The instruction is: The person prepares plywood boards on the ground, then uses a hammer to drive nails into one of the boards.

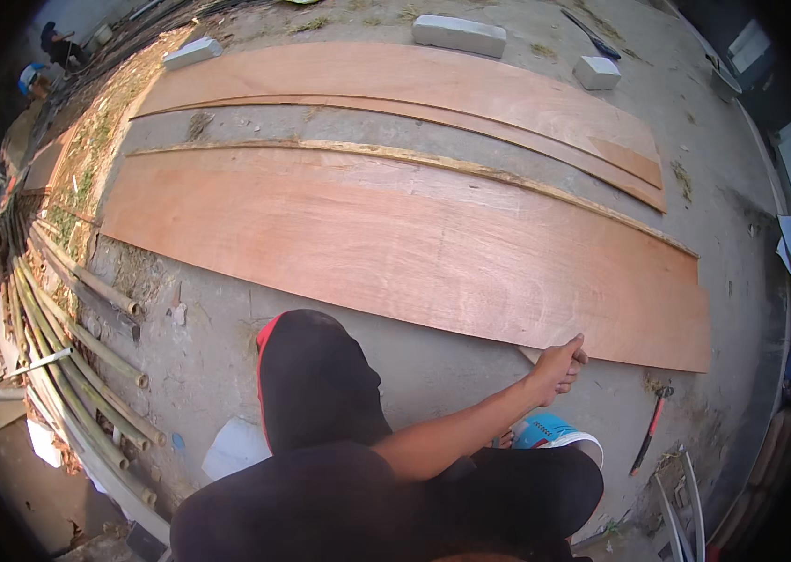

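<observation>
My left hand (pixel 558 369) reaches across to the right with its fingers curled and the thumb on top. It is at the near edge of a long reddish plywood sheet (pixel 395 234). What the closed fingers hold, if anything, is too small or hidden to make out. A thin wooden strip (pixel 531 354) shows just under the sheet's near edge, beside the hand. Below the hand, a blue bucket (pixel 545 431) with a white rim is partly covered by my dark-clothed knee. My right hand does not show; a small patch of skin beside the bucket cannot be identified.
A hammer (pixel 652 429) with a red and black handle lies at right. Beyond a wooden batten (pixel 395 153) lie more plywood strips (pixel 395 80). Pale blocks (pixel 459 36) stand at the far side. Bamboo poles (pixel 87 361) are piled at left. Another person (pixel 58 45) is at far left.
</observation>
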### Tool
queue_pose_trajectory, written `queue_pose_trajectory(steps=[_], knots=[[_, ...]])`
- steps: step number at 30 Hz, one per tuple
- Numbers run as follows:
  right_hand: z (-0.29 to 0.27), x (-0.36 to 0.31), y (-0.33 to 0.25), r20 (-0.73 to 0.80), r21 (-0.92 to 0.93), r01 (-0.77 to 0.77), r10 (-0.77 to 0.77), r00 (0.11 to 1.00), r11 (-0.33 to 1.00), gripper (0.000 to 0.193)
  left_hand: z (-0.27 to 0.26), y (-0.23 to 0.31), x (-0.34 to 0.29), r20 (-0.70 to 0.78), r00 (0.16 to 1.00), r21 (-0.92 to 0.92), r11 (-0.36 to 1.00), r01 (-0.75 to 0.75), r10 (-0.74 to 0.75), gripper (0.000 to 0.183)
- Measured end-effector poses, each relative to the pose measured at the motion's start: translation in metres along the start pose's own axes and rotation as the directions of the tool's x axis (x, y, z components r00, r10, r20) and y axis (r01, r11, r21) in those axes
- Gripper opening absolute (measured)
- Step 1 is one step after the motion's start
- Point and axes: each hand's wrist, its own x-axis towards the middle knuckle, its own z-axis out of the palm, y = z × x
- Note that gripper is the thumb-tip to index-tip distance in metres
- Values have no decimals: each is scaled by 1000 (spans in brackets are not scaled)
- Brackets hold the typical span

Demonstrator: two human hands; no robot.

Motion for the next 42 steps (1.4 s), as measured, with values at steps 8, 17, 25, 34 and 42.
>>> queue_pose_trajectory(steps=[8,17,25,34,42], knots=[[-83,-15,-31,-45,32,110,-109,993,993,26,-4,-13,14,-21,1000,-57,998,-12,11,47],[-162,-68,-83,-96,201,199,-183,979,959,25,-1,-8,15,-48,999,-4,1000,26,-26,47],[-202,-90,-100,-107,378,267,-245,964,886,24,-4,-44,41,-35,997,-62,996,61,-63,42],[-221,-69,-127,-238,405,585,-536,810,703,23,25,-91,37,219,960,-8,984,179,-173,42],[-197,85,35,-416,256,346,-220,882,903,44,-16,-41,42,-113,993,156,987,45,-27,42]])
